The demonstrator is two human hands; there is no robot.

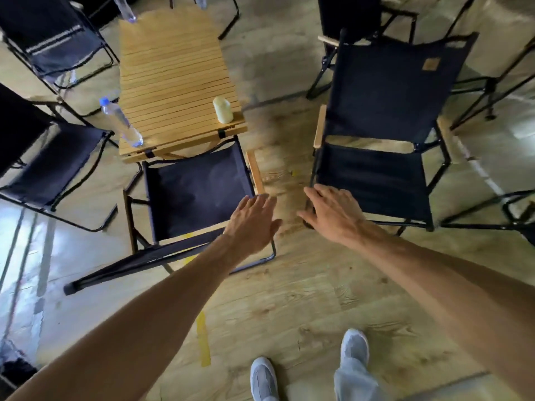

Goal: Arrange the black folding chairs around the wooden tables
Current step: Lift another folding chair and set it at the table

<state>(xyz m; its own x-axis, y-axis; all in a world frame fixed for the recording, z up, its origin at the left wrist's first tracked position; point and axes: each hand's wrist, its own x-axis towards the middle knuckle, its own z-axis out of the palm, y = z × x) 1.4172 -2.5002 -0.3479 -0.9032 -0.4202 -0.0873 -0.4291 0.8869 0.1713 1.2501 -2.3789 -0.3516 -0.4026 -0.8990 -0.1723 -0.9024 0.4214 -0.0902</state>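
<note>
Both arms stretched forward and down over a pale wood-grain floor (289, 299). Left hand (254, 224) spread flat, fingers wide, holding nothing, over the right rear corner of the near black folding chair (199, 195); contact with its wooden armrest not clear. Right hand (333, 212) likewise open and empty, fingers splayed, at the front left corner of the second black folding chair (382, 134).

Near chair pushed up against the short end of the slatted wooden surface (176, 70), seat edge just under the tabletop rim. On that surface: a clear water bottle (121, 123) standing at the near left corner, a pale cylindrical container (222, 110) at the near right corner, another clear bottle (124, 8) at the far end. Second chair well apart from the surface, to its right, facing the camera, a strip of bare floor between the two chairs.

More black chairs crowding the left side (55, 169) (55, 44), close beside the surface's long edge. Further dark chair frames at upper right (492, 91) and right edge (515, 209), legs reaching toward the second chair. Yellow tape strip (204, 340) on the floor near the feet. Grey shoes (263, 379) at the bottom, open floor around them.
</note>
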